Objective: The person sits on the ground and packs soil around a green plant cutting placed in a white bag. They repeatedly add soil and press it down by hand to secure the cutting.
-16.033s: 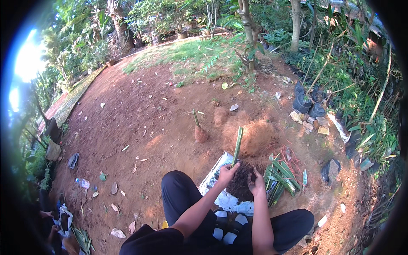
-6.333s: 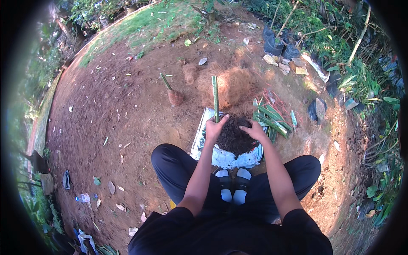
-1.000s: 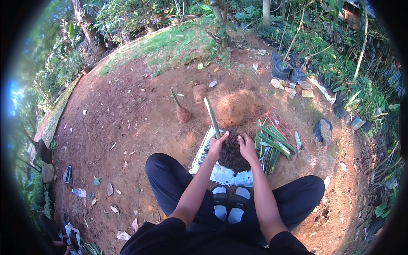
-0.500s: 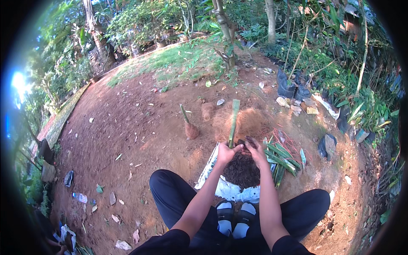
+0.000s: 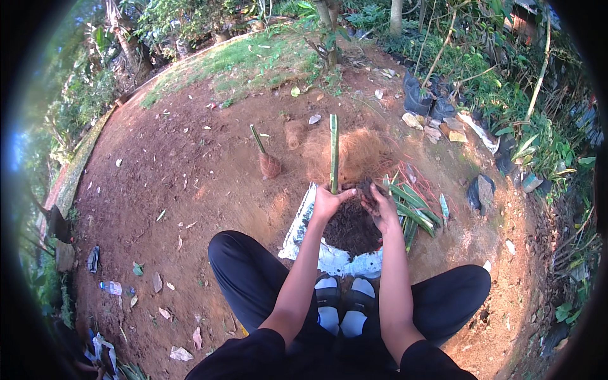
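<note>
My left hand (image 5: 329, 202) grips a long green leaf cutting (image 5: 334, 149) near its lower end, and the leaf stands upright. Close beside it, my right hand (image 5: 384, 210) holds a dark clump of soil (image 5: 364, 189) against the fingertips of my left. Exactly how the leaf's base meets the clump is hidden by my fingers. Below both hands, dark loose soil (image 5: 348, 231) lies on a white sack (image 5: 297, 231). Just beyond is a pile of brown fibre (image 5: 361, 152). To its left sits a fibre-wrapped ball (image 5: 270, 166) with a green leaf cutting (image 5: 257, 139) sticking out.
Several cut green leaves (image 5: 415, 206) lie right of the sack, by tangled red string (image 5: 430, 190). A brown lump (image 5: 294, 134) rests left of the fibre. Black plant bags (image 5: 416, 96) and stones stand farther right. A plastic bottle (image 5: 111, 287) lies far left.
The leaf cutting has turned in my left hand and stands straighter. More of the dark soil clump shows at my right fingers. The whole view has shifted slightly.
</note>
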A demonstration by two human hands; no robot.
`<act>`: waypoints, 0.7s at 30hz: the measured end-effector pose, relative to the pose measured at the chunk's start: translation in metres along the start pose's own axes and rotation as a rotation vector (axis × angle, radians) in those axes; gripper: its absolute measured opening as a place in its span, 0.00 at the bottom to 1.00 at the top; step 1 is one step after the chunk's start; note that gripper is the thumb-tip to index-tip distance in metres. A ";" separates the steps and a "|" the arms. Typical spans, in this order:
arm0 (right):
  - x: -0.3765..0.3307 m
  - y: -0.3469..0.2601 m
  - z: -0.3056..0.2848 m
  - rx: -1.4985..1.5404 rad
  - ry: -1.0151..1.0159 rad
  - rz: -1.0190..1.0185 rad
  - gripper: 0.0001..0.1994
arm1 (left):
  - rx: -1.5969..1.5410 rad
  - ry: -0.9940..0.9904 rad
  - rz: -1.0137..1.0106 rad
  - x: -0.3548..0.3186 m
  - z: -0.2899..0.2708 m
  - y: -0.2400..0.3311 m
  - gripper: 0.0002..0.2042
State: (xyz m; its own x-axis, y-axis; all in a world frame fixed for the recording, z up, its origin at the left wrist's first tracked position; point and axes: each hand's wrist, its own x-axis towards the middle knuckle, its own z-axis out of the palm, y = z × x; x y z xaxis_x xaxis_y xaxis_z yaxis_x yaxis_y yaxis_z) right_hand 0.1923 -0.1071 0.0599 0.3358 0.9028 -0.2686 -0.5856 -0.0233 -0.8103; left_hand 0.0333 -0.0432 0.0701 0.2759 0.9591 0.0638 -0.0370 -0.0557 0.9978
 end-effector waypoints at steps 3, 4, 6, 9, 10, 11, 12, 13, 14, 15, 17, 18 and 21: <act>-0.002 0.001 0.009 -0.083 0.030 -0.023 0.15 | -0.037 0.038 0.019 0.002 0.000 -0.003 0.18; -0.003 0.002 0.011 -0.095 0.027 -0.031 0.15 | -0.032 0.055 -0.010 0.003 -0.001 -0.005 0.20; -0.004 0.003 0.013 -0.149 0.007 -0.043 0.16 | -0.060 0.058 0.047 0.003 -0.001 -0.010 0.20; -0.005 0.005 0.015 -0.190 -0.049 -0.053 0.16 | -0.042 0.078 0.054 0.003 -0.003 -0.015 0.19; -0.005 0.005 0.015 -0.194 -0.068 -0.066 0.16 | -0.026 0.085 0.053 0.004 -0.005 -0.015 0.18; -0.006 0.005 0.016 -0.208 -0.072 -0.070 0.16 | -0.009 0.091 0.052 0.004 -0.006 -0.015 0.18; -0.007 0.005 0.016 -0.233 -0.056 -0.061 0.16 | -0.031 0.102 0.049 0.003 -0.006 -0.014 0.17; -0.008 0.005 0.017 -0.215 -0.070 -0.074 0.16 | -0.054 0.112 0.046 0.003 -0.007 -0.013 0.17; -0.009 0.004 0.017 -0.210 -0.064 -0.075 0.16 | -0.077 0.122 0.044 0.003 -0.008 -0.012 0.17; -0.011 0.004 0.017 -0.213 -0.050 -0.074 0.16 | -0.061 0.157 0.043 0.003 -0.009 -0.010 0.17; -0.012 0.003 0.017 -0.223 -0.031 -0.088 0.16 | -0.032 0.226 0.041 0.004 -0.010 -0.007 0.17; -0.013 0.003 0.016 -0.245 -0.014 -0.088 0.16 | -0.062 0.250 0.079 0.004 -0.009 -0.006 0.16; -0.011 0.005 0.014 -0.290 -0.019 -0.107 0.15 | -0.161 0.215 0.108 0.003 -0.009 -0.004 0.17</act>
State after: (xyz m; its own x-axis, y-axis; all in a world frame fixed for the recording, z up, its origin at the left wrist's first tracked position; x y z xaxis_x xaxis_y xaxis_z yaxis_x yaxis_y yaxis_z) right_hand 0.1757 -0.1112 0.0663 0.3688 0.9145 -0.1661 -0.3116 -0.0467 -0.9491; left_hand 0.0254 -0.0376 0.0662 0.0532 0.9877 0.1469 -0.2116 -0.1326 0.9683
